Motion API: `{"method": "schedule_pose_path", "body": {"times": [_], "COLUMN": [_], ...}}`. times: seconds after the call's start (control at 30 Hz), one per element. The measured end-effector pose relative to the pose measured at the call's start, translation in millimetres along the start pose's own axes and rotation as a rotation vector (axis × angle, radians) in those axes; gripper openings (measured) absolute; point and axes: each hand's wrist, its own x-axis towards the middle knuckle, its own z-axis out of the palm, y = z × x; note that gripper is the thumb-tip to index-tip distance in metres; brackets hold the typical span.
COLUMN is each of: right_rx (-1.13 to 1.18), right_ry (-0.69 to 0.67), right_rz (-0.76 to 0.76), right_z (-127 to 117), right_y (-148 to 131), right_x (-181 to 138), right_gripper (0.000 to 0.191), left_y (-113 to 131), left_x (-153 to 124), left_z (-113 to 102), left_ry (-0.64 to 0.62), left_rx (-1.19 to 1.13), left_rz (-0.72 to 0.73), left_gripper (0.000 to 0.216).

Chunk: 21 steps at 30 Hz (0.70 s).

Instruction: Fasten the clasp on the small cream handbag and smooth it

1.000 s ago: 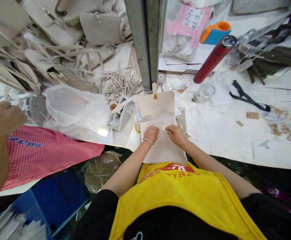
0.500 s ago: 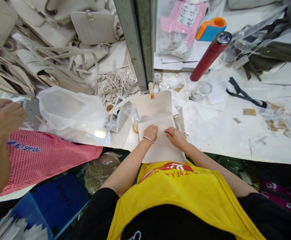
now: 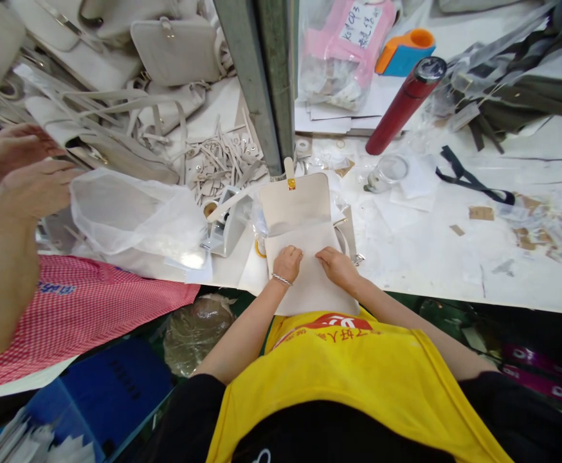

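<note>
Two hands are down on the cream bag [image 3: 310,283], which lies flat at the near edge of the white worktop [image 3: 435,257] with its flap thrown open away from the person, gold clasp at the far tip.

Starting far left: a co-worker's hand [image 3: 25,186] hangs over the red checked cloth [image 3: 78,308], next to a crumpled clear plastic bag [image 3: 136,212]. A grey tape dispenser [image 3: 227,225] stands just left of the bag.

Now the left hand [image 3: 287,262], bracelet at the wrist: fingers curled in, knuckles up, pressing at the bag's upper edge. Whether it pinches anything, I cannot tell. The right hand [image 3: 336,265] sits just beside it, fingers bent down onto the same edge, nothing clamped that I can see. Both forearms run in from the yellow apron, elbows wide, wrists low.

For this to go well, I'd judge both hands should keep even pressure along that edge, with the panel flat against the worktop so it doesn't slide toward the lap.

Off right, a red flask [image 3: 401,106] lies tilted, well apart.
</note>
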Motion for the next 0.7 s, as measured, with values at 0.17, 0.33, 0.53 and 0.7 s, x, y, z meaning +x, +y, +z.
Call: {"method": "schedule_pose_path", "body": {"times": [0.17,0.33,0.53,0.7], "right_rx": [-0.077,-0.09,-0.114,-0.136], "right_ry": [-0.023,-0.029,-0.051,-0.06], "right_rz": [0.003,-0.013,-0.003,-0.017], "right_z": [2.6,5.1,7.5,10.6], "right_y": [-2.8,-1.8,-0.1,2.6], "right_x": [-1.4,-1.5,-1.5,-3.8], "right_gripper": [0.023,0.023,0.023,0.024], "left_y": [2.5,6.6,11.0,14.0], "left_x": [6.4,13.3,14.4,14.8], "left_z": [4.4,5.4,6.8,10.5], "left_ry": [0.038,0.017,0.004,-0.01], "left_rx": [-0.079,-0.091,-0.036,0.007], "left_rz": [-0.099,-0.177,-0.203,-0.179], "left_gripper": [0.019,0.017,0.021,0.021]}}
